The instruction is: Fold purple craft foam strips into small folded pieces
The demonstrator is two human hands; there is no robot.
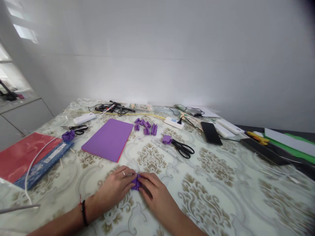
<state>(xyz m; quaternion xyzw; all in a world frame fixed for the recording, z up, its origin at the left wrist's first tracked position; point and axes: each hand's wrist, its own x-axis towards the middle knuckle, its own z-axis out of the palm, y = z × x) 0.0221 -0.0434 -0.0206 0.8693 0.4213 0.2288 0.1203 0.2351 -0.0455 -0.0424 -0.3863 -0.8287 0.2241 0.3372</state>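
Observation:
A small folded piece of purple paper (136, 184) lies on the patterned tablecloth between my two hands. My left hand (117, 184), with a ring and a dark bracelet, presses its fingertips on the paper's left side. From the right, the fingers of my right hand (155, 190) hold the other side, partly hiding it. Beyond them lies a stack of purple sheets (108, 139) with a red edge beneath. Several folded purple paper pieces (146, 126) sit farther back. One more purple folded piece (167, 139) rests by black-handled scissors (183, 148) and a clear ruler (163, 147).
At left are a red sheet pack (27, 154), a crumpled purple paper (68, 135), a second pair of scissors (80, 129) and a white cable (31, 167). A power strip (173, 122), a black phone (211, 133) and yellow-handled tool (258, 137) lie back and right.

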